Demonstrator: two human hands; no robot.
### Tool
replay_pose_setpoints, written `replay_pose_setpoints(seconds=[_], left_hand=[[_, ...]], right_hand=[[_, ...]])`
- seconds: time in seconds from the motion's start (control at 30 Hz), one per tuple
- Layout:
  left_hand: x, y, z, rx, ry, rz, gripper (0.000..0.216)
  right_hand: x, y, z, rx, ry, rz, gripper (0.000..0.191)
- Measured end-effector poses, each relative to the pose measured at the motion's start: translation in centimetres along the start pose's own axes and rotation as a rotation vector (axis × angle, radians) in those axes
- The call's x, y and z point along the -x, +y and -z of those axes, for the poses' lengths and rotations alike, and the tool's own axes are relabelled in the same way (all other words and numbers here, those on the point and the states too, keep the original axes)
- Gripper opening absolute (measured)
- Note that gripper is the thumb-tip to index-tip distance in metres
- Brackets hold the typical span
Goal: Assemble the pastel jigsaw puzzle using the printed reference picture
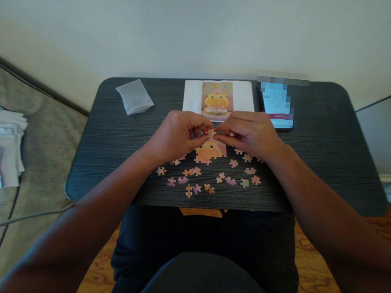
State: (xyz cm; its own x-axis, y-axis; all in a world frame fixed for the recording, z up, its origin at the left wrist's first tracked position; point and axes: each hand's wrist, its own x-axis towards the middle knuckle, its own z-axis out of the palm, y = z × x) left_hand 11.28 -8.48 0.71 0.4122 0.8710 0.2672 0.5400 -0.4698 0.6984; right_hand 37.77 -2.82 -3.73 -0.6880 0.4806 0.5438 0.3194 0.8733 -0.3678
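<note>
Between the fingertips of both hands is a small pinkish jigsaw puzzle piece [211, 133]. My left hand [183, 134] pinches it from the left, and my right hand [247, 131] grips it from the right with thumb and fingers closed. Just below the fingers lies a partly joined puzzle [210, 151] showing a yellow face with eyes; its upper part is hidden by the hands. Several loose puzzle pieces [231, 181] are scattered around it toward the table's front edge. Behind the hands, a white sheet [192, 93] carries a printed picture [217, 100] of a yellow character with a cake.
The dark table [329, 150] has rounded corners and stands against a pale wall. A clear plastic bag [135, 97] lies at its back left. To the right of the sheet is a phone [277, 103] with a lit screen. Papers [0, 146] rest on a sofa at left.
</note>
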Motion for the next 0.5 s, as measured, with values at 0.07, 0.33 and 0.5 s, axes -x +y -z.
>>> replay_pose_setpoints(seconds=[0.07,0.33,0.5], left_hand=[[0.8,0.1,0.5,-0.028,0.005,0.008,0.011],[5.2,-0.7,1.5,-0.103,0.095,0.020,0.013],[6.2,-1.6,0.9,-0.066,0.169,0.057,0.017]], right_hand=[[0.0,0.0,0.2,0.000,0.020,0.004,0.025],[0.4,1.1,0.5,0.055,0.044,-0.061,0.035],[0.5,1.4,0.6,0.047,0.066,-0.076,0.031]])
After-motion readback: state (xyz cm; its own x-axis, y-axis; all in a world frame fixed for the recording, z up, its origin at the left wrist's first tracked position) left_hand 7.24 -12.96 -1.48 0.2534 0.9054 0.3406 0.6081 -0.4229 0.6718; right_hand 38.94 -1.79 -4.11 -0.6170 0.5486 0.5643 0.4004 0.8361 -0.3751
